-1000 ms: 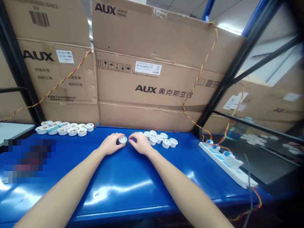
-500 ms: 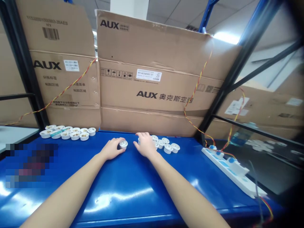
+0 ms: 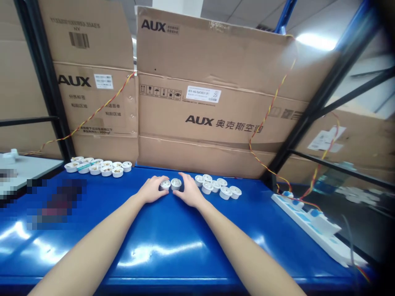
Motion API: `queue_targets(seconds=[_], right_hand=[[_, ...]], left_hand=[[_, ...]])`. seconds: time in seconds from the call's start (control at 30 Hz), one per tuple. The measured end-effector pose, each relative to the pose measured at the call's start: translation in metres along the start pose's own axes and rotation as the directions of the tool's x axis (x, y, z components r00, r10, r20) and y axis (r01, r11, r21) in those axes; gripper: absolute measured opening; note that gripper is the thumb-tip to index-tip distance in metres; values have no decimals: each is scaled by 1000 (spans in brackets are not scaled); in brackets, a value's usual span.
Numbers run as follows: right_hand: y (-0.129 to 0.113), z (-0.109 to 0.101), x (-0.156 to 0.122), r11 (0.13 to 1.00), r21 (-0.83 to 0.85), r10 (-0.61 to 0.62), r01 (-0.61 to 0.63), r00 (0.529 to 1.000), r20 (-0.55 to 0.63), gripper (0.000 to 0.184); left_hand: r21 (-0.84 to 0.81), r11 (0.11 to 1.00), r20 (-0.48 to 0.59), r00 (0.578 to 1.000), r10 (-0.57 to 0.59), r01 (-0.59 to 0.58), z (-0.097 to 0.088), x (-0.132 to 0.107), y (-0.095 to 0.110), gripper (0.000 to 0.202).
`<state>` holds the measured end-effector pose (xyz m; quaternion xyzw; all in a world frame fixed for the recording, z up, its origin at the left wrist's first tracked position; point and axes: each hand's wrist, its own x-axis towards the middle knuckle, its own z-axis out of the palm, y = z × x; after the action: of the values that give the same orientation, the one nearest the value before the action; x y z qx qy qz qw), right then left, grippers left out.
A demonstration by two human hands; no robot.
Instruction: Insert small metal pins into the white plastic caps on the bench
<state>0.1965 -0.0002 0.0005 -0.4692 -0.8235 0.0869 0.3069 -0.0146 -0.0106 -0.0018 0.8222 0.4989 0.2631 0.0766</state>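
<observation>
On the blue tabletop [image 3: 160, 246], two small round white cups stand upright, side by side at the centre. My left hand [image 3: 152, 189] curls its thumb and fingers around the left cup [image 3: 165, 185]. From the other side, my right hand [image 3: 189, 191] has thumb and fingers about the right cup [image 3: 176, 183]. What is in these two cups is too small to make out. Several similar white cups [image 3: 226, 193] stand grouped just right of my right hand.
Several white cups with brownish contents [image 3: 106, 171] stand in rows at the back left, a teal strip across some. Cardboard panels [image 3: 197, 152] form the back. A white power strip [image 3: 308, 228] lies at the right. Twisted red-yellow wires [image 3: 254, 152] hang by the black frame [image 3: 276, 172].
My right hand has moved left from the right-hand group with a cup, bringing it beside the left one. The view has shifted slightly.
</observation>
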Motion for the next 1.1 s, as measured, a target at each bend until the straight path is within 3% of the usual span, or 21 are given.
queue_targets(seconds=[0.2, 0.43, 0.53, 0.67, 0.83, 0.97, 1.1], right_hand=[[12, 3, 2, 996, 75, 44, -51, 994, 100, 48], [9, -2, 2, 969, 239, 42, -66, 993, 107, 44], [14, -1, 4, 949, 295, 96, -113, 993, 70, 54], [16, -6, 7, 975, 215, 57, -53, 998, -11, 54], [5, -19, 6, 986, -84, -144, 145, 989, 12, 43], [-5, -25, 5, 944, -239, -219, 229, 973, 70, 43], [-12, -25, 4, 911, -323, -235, 258, 966, 109, 34]], left_hand=[[-12, 1000, 25, 1000, -11, 11, -3, 0, 2, 50], [-92, 995, 63, 998, -29, 35, -6, -1, 4, 61], [-213, 974, 55, 996, -69, 79, -7, 0, 4, 57], [-312, 948, 14, 998, -62, 63, -10, 1, 2, 45], [-39, 998, -66, 997, 45, -48, -16, 1, 3, 45], [225, 966, -16, 991, 133, -126, -22, 4, 10, 51], [311, 927, 48, 978, 205, -210, -24, 7, 19, 33]])
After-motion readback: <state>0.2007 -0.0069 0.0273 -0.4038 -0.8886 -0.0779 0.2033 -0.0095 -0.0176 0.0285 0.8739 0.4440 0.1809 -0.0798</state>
